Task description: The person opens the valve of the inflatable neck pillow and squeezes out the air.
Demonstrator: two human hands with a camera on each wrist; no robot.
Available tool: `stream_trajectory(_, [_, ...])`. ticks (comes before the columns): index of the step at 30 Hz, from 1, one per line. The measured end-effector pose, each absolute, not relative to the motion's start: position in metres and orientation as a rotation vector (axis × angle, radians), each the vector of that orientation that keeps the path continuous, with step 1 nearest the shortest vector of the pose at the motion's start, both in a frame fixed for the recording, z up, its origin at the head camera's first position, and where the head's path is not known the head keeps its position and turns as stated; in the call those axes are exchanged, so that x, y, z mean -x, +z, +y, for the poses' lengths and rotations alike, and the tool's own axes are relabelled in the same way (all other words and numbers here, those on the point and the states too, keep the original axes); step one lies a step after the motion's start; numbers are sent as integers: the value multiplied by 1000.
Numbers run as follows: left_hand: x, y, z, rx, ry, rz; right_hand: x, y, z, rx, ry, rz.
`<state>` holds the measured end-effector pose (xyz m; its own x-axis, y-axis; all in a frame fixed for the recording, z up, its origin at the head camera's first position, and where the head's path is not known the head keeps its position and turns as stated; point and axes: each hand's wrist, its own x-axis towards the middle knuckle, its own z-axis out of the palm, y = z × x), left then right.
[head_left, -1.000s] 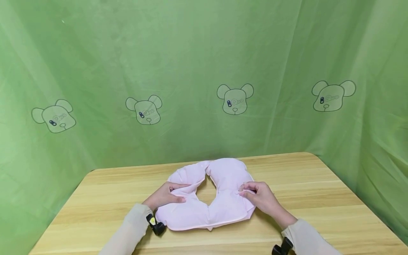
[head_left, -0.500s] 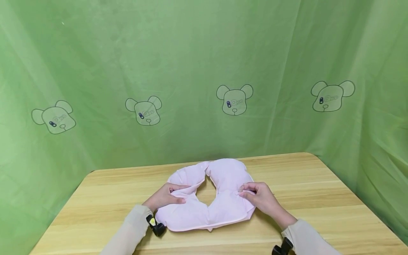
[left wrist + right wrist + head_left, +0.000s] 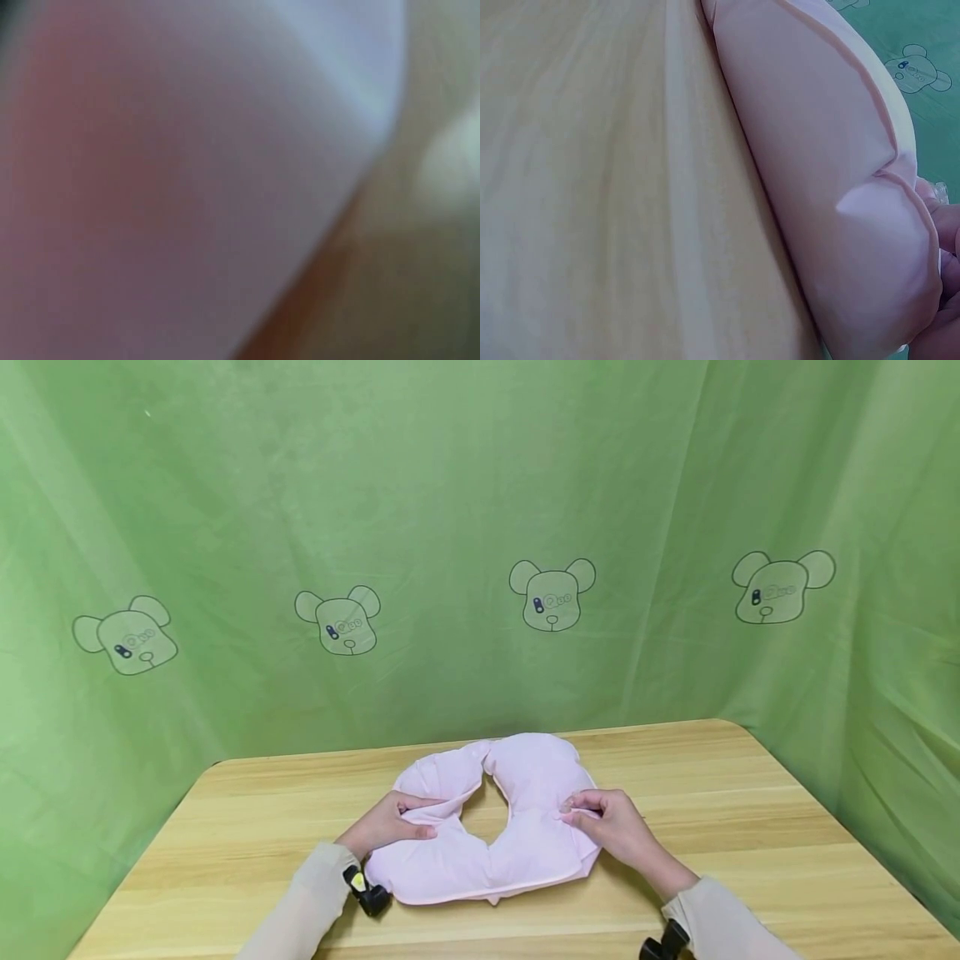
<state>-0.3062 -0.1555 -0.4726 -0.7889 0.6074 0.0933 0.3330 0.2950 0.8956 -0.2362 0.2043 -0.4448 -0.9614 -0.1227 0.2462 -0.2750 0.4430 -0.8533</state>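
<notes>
R-hand fingers [image 3: 946, 225], partly cut off at the view's R edge, touch a puffy pink pillow [image 3: 817, 157] w/ creased seam on a wood-grain counter [image 3: 592, 180]; sm. clear bit [image 3: 940, 193] beside them, too tiny to ID. Green backdrop [image 3: 939, 127] w/ bear print [image 3: 915, 75], upper R.

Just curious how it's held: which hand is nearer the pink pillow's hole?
Left. The left hand holds the pink pillow just left of the hole; the right hand pinches the pillow's right side, farther off.

Left hand [image 3: 387, 821] gripping, right hand [image 3: 618, 829] pinching
</notes>
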Motion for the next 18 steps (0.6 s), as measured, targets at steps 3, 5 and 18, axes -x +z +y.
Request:
stream_trajectory(3, [306, -473, -155, -847, 1503, 2298, 236, -445, 205, -360, 1540, -2538])
stream_trajectory(5, [305, -473, -155, -836, 1517, 2289, 236, -445, 204, -359, 1537, -2540])
stream_trajectory(18, [290, -454, -150, -833, 1547, 2256, 236, -446, 204, -357, 1541, -2542])
